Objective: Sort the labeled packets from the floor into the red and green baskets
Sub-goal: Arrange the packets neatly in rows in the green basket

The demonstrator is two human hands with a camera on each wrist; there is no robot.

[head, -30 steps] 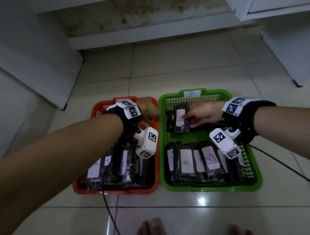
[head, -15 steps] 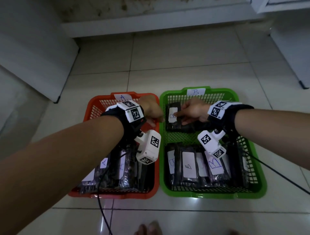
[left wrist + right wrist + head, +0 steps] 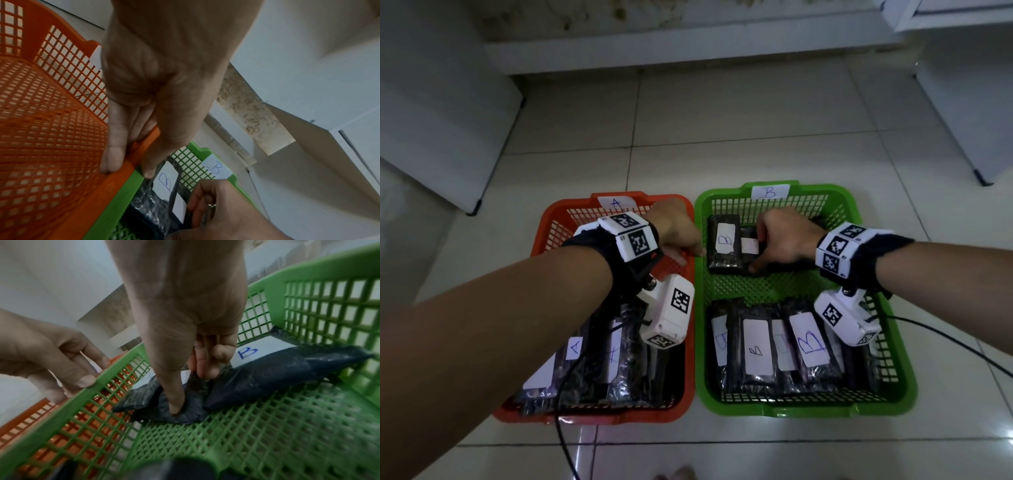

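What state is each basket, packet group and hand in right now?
Red basket: on the floor, near half holds A packets.
Green basket: on the floor, tagged B.
Near B packets: in a row, labels up.
Far B packets: lying flat.
Left hand: resting on the basket rims.
Right hand: pinching a far packet.

The red plastic lattice basket [image 3: 690,308] and the green plastic lattice basket [image 3: 866,240] are moulded with smooth, slightly shiny rims and perforated walls. The dark packets [image 3: 722,263] are wrapped in crinkled, glossy black film, and matt white paper labels [image 3: 725,238] are stuck on them. The pale floor tiles [image 3: 739,113] are seen to be smooth and glazed, with light reflected.
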